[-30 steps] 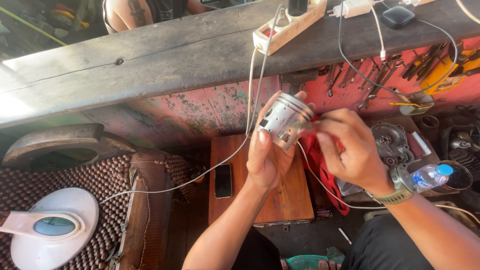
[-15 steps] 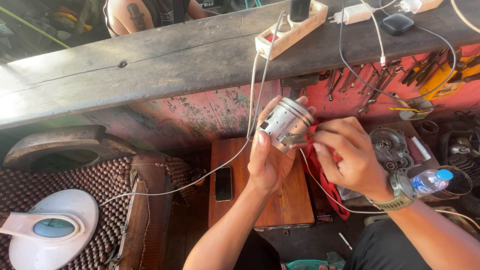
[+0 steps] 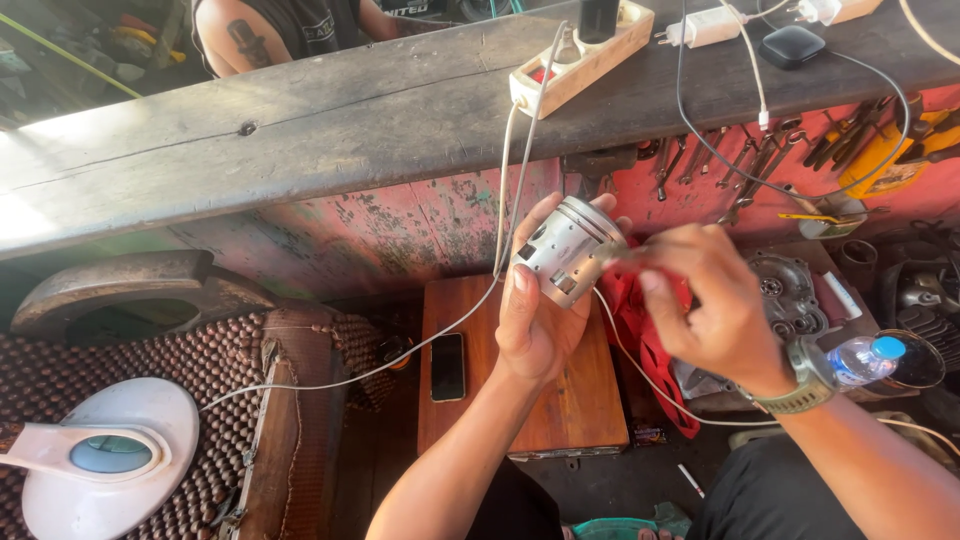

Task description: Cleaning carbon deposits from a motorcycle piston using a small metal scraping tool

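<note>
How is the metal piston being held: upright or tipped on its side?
Tipped. The piston lies slanted in the left hand, crown toward the upper right, open skirt toward the palm; the right hand touches its side.

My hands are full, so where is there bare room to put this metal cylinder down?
The wooden stool top has bare wood right of the black phone, below the left hand holding the metal cylinder. The grey plank is bare left of the power strip. Past the right hand, engine parts and a water bottle crowd it.
</note>
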